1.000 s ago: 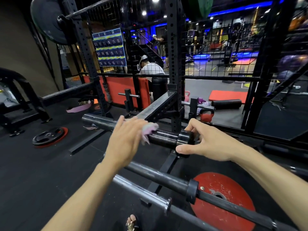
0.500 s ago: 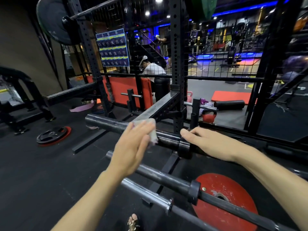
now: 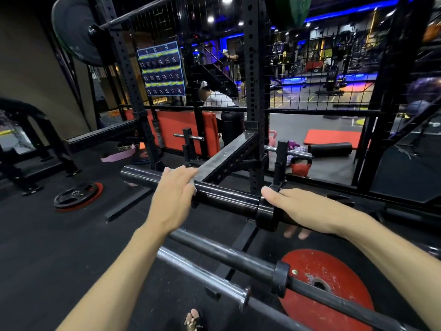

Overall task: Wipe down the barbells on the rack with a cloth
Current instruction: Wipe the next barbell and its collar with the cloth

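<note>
Dim gym, black rubber floor [image 3: 47, 247]; left hand [image 3: 171, 199] presses a cloth [image 3: 194, 187] onto the top barbell [image 3: 224, 199], right hand [image 3: 303, 211] in a closed grip just behind its collar.

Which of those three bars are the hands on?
The farthest, highest barbell: left hand and right hand both rest on it. The two nearer bars lie untouched.

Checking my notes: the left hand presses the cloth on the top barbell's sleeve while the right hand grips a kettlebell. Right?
Not quite. The head view shows the right hand gripping the same barbell beside its collar, not the kettlebell, which sits untouched on the floor behind. The left hand does press the cloth on the sleeve.
</note>
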A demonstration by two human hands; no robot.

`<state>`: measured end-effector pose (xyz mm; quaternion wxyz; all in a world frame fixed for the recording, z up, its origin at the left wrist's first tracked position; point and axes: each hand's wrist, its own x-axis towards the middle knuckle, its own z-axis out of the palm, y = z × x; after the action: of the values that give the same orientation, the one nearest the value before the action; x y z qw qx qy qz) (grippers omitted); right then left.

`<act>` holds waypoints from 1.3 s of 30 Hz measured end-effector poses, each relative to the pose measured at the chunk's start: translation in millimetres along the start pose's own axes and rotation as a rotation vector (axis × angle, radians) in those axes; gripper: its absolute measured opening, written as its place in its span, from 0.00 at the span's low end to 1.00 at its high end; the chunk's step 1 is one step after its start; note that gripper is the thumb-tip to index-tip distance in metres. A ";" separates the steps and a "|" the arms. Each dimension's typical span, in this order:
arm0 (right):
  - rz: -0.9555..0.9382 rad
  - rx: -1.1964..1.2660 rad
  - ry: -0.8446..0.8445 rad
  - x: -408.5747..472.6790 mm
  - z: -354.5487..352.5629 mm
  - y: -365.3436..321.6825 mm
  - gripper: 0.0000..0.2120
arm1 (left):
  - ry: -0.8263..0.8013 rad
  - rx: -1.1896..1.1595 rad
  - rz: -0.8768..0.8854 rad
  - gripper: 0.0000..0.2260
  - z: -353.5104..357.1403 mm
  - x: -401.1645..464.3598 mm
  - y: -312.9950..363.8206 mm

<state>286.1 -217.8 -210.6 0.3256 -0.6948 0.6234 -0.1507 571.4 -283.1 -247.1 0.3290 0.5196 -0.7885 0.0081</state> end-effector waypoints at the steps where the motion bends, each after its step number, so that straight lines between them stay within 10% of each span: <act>1: -0.021 0.010 0.011 1.3 -0.4 2.3 0.38 | 0.001 0.000 0.032 0.22 5.6 -1.1 8.7; 8: -0.177 0.172 0.149 -1.6 -5.6 16.1 0.25 | -0.061 -0.050 0.343 0.19 23.3 -21.7 56.7; 16: -0.150 0.121 0.097 2.8 -2.0 9.5 0.28 | 0.162 0.126 -0.082 0.20 8.5 2.5 -47.2; 25: -0.183 0.046 0.121 -4.2 -4.3 12.9 0.27 | 0.148 0.055 0.269 0.21 39.3 -5.1 14.8; 33: -0.216 -0.002 0.109 -7.3 -6.6 13.6 0.27 | 0.200 0.157 -0.082 0.22 2.7 21.7 -48.4; 39: -0.222 0.026 0.076 -7.7 -7.5 12.9 0.25 | 0.219 -0.006 0.287 0.20 49.8 -2.6 39.8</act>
<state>270.2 -212.6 -211.8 0.2918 -0.7491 0.5525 -0.2200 513.8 -280.3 -274.5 0.4099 0.3968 -0.8140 0.1095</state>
